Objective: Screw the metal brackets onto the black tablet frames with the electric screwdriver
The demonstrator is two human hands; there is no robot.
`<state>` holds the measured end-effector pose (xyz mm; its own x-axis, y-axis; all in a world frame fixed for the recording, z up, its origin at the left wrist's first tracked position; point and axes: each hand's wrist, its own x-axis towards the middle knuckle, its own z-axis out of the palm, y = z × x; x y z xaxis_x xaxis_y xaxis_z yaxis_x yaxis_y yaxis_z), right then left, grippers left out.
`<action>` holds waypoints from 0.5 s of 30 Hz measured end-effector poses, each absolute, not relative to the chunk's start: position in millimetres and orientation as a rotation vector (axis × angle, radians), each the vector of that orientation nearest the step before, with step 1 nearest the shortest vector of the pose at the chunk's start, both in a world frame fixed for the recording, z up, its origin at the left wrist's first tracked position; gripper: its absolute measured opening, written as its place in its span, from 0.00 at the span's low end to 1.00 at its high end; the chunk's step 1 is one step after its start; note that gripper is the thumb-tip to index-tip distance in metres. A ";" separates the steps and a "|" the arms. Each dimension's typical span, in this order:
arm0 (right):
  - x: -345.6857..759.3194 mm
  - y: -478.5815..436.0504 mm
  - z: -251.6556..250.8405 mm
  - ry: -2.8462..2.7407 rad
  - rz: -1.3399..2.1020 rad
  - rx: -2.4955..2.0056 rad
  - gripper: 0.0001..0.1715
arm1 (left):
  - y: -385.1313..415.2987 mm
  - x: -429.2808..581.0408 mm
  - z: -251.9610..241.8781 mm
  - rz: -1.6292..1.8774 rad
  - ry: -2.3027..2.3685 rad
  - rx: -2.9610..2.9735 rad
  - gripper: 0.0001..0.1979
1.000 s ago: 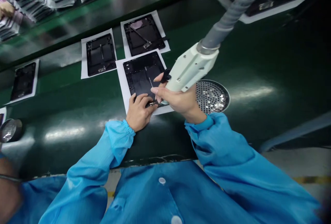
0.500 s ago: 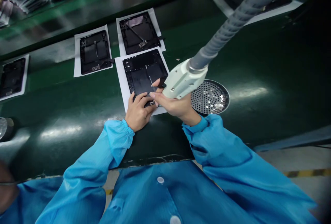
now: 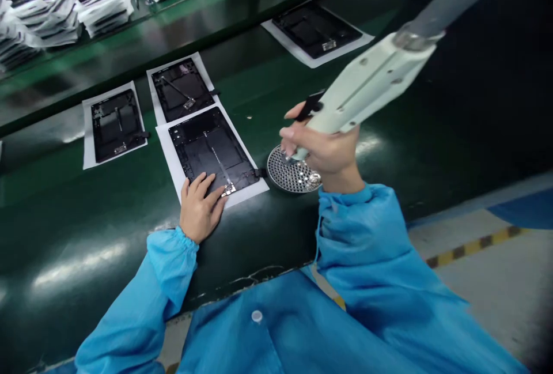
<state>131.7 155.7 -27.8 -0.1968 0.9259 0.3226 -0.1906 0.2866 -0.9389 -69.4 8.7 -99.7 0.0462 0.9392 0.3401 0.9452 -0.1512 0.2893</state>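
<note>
White hose-fed tool (image 3: 371, 83) gripped in curled right hand (image 3: 328, 152) | spread left hand (image 3: 199, 210) resting on black tablet housing's (image 3: 207, 143) lower edge

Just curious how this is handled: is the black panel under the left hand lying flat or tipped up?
Flat: the panel lies level on its white paper sheet, with the left hand resting on its edge.

Dark tablet back panels (image 3: 317, 29) on white paper sheets, spaced along green conveyor belt (image 3: 64, 218); more panels stacked (image 3: 103, 5) on far bench; yellow-black hazard tape (image 3: 470, 245) on floor.
</note>
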 end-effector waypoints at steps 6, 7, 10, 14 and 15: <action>149.5 182.2 -48.6 -1.329 1.065 -0.765 0.13 | 9.0 -70.3 -97.3 -0.677 -2.010 -2.250 0.12; 149.1 183.3 -50.5 -1.333 1.055 -0.782 0.13 | 9.1 -70.9 -96.9 -0.675 -2.007 -2.254 0.12; 147.1 184.7 -52.4 -1.366 1.044 -0.813 0.13 | 9.2 -72.5 -95.7 -0.663 -1.994 -2.263 0.13; 145.5 185.9 -52.1 -1.390 1.030 -0.833 0.14 | 8.7 -73.6 -94.2 -0.652 -1.982 -2.275 0.13; 145.3 186.2 -52.2 -1.392 1.030 -0.843 0.14 | 8.5 -73.8 -93.9 -0.651 -1.982 -2.278 0.12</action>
